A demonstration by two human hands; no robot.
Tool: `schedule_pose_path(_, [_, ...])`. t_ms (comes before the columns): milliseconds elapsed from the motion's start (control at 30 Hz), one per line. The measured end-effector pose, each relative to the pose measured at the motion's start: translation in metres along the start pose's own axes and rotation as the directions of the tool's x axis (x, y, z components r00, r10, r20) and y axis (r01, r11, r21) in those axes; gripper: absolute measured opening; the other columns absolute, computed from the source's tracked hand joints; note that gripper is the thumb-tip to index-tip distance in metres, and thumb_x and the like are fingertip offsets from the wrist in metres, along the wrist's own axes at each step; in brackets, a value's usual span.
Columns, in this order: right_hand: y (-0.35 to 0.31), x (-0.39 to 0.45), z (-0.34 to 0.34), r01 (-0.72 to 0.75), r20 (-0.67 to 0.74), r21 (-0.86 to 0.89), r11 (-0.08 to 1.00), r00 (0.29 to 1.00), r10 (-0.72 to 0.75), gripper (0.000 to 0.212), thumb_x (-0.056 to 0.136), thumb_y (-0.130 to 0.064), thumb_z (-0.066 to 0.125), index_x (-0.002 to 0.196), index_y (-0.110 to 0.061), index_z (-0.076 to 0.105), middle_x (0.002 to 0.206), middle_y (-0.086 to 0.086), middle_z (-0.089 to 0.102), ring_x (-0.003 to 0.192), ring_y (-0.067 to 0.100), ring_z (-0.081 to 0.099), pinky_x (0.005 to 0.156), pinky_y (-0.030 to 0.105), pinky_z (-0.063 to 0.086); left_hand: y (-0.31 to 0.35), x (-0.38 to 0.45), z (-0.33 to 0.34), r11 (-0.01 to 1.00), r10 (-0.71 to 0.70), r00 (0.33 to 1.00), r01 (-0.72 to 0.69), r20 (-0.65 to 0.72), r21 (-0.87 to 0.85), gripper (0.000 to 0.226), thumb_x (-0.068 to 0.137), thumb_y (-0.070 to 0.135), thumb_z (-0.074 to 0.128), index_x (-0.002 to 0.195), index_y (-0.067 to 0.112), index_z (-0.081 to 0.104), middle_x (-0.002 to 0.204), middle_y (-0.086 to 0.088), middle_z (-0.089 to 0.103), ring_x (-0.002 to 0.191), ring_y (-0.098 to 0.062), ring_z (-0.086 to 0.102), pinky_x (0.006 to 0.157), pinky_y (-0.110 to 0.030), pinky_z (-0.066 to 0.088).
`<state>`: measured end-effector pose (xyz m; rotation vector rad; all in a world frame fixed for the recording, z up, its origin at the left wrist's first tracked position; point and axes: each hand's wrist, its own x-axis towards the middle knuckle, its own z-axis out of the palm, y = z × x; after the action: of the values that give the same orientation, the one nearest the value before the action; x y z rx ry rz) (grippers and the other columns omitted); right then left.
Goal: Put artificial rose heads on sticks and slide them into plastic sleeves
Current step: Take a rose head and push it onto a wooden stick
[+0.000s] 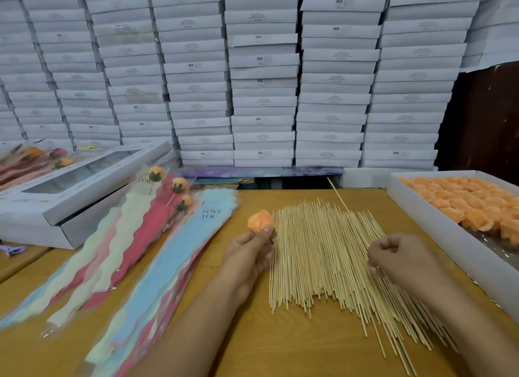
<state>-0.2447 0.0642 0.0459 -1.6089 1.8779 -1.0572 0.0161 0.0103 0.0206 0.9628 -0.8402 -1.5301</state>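
Note:
My left hand grips an orange rose head by its base, just left of the pile of wooden sticks spread on the table. My right hand hovers over the right side of the pile with fingers curled, pinching one stick whose far tip points up and away. Coloured plastic sleeves printed "LOVE YOU" lie fanned to the left. Three finished roses on sticks sit in sleeves at the top of that fan.
A white tray full of orange rose heads stands at the right. A white windowed box sits at the left with more sleeved roses behind it. Stacked white boxes wall off the back of the wooden table.

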Motion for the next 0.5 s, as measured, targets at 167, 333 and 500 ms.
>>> schedule_pose_path(167, [-0.002,-0.003,0.003,0.100,0.043,0.079,0.992,0.994,-0.104,0.016,0.090,-0.010,0.063,0.087,-0.024,0.069,0.070,-0.001,0.073,0.059,0.009,0.069,0.061,0.035,0.054,0.006,0.004,-0.006,0.983,-0.036,0.998,0.043,0.043,-0.180,0.016,0.073,0.017,0.077,0.084,0.005,0.080,0.086,-0.011,0.074,0.071,-0.013,0.070,0.064,-0.021,0.059])
schedule_pose_path(333, [0.001,-0.004,0.009,0.223,0.078,-0.019,0.975,0.972,-0.221,0.015,0.090,-0.024,0.069,0.081,-0.036,0.070,0.070,-0.011,0.072,0.063,0.017,0.067,0.068,0.043,0.058,0.010,0.009,-0.011,0.946,-0.029,0.999,0.023,-0.014,-0.323,0.013,0.074,0.010,0.077,0.083,0.001,0.078,0.092,-0.018,0.075,0.075,-0.018,0.075,0.071,-0.027,0.061])
schedule_pose_path(500, [0.005,-0.002,0.013,0.276,0.095,-0.029,0.961,0.957,-0.273,0.013,0.087,-0.032,0.073,0.078,-0.040,0.073,0.071,-0.017,0.072,0.069,0.003,0.067,0.070,0.037,0.059,0.013,0.006,-0.013,0.932,-0.049,0.998,0.029,-0.049,-0.361,0.012,0.079,0.010,0.073,0.073,0.002,0.080,0.089,-0.020,0.076,0.071,-0.019,0.075,0.077,-0.032,0.058])
